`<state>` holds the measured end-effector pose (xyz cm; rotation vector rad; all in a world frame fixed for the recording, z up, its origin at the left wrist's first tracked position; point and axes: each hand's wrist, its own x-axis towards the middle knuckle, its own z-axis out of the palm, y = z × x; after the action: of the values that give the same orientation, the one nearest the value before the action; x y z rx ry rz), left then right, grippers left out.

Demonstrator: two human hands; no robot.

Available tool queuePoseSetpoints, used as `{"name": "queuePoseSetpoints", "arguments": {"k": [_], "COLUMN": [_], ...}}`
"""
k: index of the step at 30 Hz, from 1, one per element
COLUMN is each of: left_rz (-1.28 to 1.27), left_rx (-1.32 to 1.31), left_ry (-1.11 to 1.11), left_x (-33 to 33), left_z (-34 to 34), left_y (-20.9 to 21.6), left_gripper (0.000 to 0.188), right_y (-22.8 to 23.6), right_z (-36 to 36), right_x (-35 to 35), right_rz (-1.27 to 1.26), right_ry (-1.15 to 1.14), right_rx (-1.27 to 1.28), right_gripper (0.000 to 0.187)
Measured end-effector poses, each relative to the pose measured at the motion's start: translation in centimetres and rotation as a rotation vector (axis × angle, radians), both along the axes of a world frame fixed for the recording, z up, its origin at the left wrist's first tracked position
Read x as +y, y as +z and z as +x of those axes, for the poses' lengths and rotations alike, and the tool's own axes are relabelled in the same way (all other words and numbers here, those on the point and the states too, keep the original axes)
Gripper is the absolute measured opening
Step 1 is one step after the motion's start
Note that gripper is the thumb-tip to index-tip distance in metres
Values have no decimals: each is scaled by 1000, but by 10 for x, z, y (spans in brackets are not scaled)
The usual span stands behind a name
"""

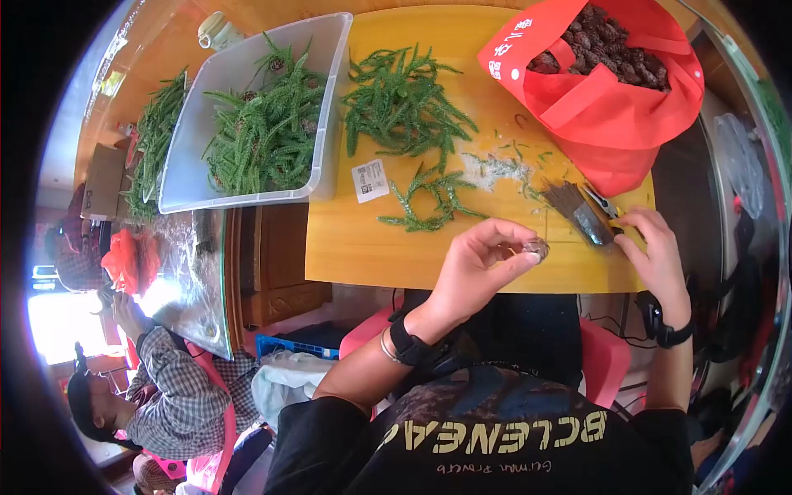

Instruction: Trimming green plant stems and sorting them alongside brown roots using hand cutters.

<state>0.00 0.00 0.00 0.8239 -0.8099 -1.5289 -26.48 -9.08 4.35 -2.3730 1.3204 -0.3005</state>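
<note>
My left hand (483, 268) pinches a small brown pine cone (536, 249) between thumb and fingertips, above the table's near edge. Beside the right edge, my right hand (656, 252) has its thumb and fingers around the dark handles of a pair of pliers (602, 200). Just left of the pliers lies a bundle of thin brown wire-like sticks (569, 202), its lower end in clear plastic. A loose ring of green artificial pine sprigs (429, 202) lies beyond my left hand, and a larger heap of sprigs (404, 103) is behind it.
A red fabric bag (602, 115) full of pine cones (606, 49) stands at the far right. A clear plastic bin (330, 124) with green sprigs and cones sits at left. A white label (370, 181) and white crumbs (495, 171) lie between. Another person (177, 388) sits at lower left.
</note>
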Motion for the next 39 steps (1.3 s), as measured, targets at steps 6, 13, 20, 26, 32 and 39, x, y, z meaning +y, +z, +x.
{"name": "queuePoseSetpoints", "arguments": {"k": [6,13,20,26,32,39], "left_rz": [-153,-475,-228,-224,21,-31], "left_rx": [-392,-1145,-1803,-1361,-494,60], "left_ry": [79,309,294,339,184,61], "left_x": [-1,-5,-4,-10,-8,-2], "left_z": [-6,27,71,82,70,58], "left_y": [5,24,-2,-2,21,17], "left_gripper": [21,39,30,17,15,16], "right_y": [9,-5,-9,-12,-7,0], "right_z": [83,114,110,105,107,113], "right_x": [37,31,29,32,34,38], "right_rz": [477,625,604,606,525,472], "right_ry": [162,19,43,55,172,179], "right_rx": [-668,-937,-1037,-1059,-1045,-1063], "right_gripper": [33,23,23,21,20,21]}}
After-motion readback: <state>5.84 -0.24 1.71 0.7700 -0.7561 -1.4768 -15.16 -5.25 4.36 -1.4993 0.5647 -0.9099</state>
